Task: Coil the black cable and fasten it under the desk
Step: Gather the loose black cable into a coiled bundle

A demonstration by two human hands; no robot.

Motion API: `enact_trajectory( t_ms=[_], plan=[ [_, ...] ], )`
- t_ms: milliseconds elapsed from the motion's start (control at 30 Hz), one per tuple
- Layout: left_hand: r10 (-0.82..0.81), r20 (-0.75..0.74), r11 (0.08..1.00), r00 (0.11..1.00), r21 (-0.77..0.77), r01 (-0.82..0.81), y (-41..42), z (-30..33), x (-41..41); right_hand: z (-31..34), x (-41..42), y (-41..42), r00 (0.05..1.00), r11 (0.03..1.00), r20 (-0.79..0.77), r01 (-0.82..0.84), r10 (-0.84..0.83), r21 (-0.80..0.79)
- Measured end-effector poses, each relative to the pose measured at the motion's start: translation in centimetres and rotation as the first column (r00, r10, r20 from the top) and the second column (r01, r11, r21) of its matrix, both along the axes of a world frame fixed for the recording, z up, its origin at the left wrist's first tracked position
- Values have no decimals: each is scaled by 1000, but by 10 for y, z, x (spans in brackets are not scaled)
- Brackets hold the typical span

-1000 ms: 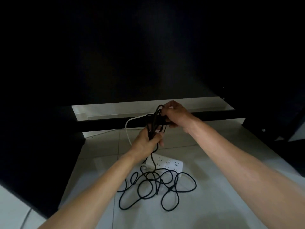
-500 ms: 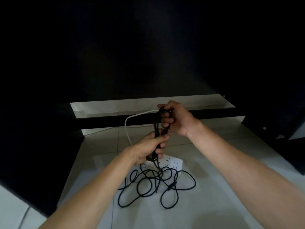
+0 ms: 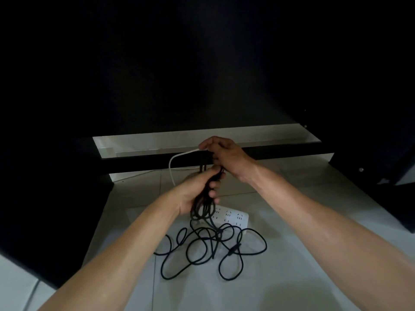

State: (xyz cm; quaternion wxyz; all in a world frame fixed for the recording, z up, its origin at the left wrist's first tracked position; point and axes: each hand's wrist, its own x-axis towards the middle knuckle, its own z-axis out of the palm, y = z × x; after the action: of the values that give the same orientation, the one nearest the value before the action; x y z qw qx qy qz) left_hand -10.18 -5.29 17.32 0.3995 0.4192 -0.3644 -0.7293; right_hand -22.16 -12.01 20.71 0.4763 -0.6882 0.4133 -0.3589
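Observation:
The black cable (image 3: 203, 245) lies in a loose tangle on the pale tiled floor under the dark desk (image 3: 202, 63). Part of it is gathered into a few loops that my left hand (image 3: 197, 191) grips in its curled fingers. My right hand (image 3: 224, 158) is just above and behind, its fingers curled round the top of the same strands in front of the desk's dark crossbar (image 3: 157, 162). The cable between the hands is partly hidden by my fingers.
A white power strip (image 3: 233, 217) lies on the floor behind the tangle, its white cord (image 3: 171, 167) rising toward the crossbar. Dark desk panels close in on the left (image 3: 45, 209) and right (image 3: 381, 187). A pale wall strip (image 3: 157, 142) shows behind.
The gathered loops hang lower from my left hand. My right hand has shifted slightly up and back along the strands. The tangle on the floor has shifted a little.

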Motion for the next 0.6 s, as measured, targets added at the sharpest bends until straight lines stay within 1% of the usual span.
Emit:
enact_trajectory(
  t_ms=[100, 167, 267, 333, 467, 533, 600],
  plan=[
    [100, 38, 994, 994, -53, -97, 0, -3, -6, -3, 1, -2, 997, 998, 78, 18, -22, 59],
    [133, 39, 987, 990, -97, -129, 2, -3, -8, -6, 4, -2, 991, 993, 103, 76, -86, 95],
    [110, -12, 988, 994, -106, -110, 3, -6, -7, -7, 6, -6, 976, 979, 123, 163, -178, 121],
    [91, -21, 990, 996, -105, -93, 5, -9, -6, -6, 4, -10, 963, 968, 152, 201, -223, 150],
    [92, -66, 993, 994, -62, -96, 7, -11, -6, -7, 3, -10, 962, 969, 167, 189, -216, 161],
    [119, -83, 991, 989, -49, -123, 7, -11, -6, -9, 5, -5, 955, 962, 196, 182, -222, 203],
    [168, -48, 983, 985, -71, -171, 7, -12, -4, -14, 7, -2, 948, 944, 227, 153, -223, 291]
  ],
)
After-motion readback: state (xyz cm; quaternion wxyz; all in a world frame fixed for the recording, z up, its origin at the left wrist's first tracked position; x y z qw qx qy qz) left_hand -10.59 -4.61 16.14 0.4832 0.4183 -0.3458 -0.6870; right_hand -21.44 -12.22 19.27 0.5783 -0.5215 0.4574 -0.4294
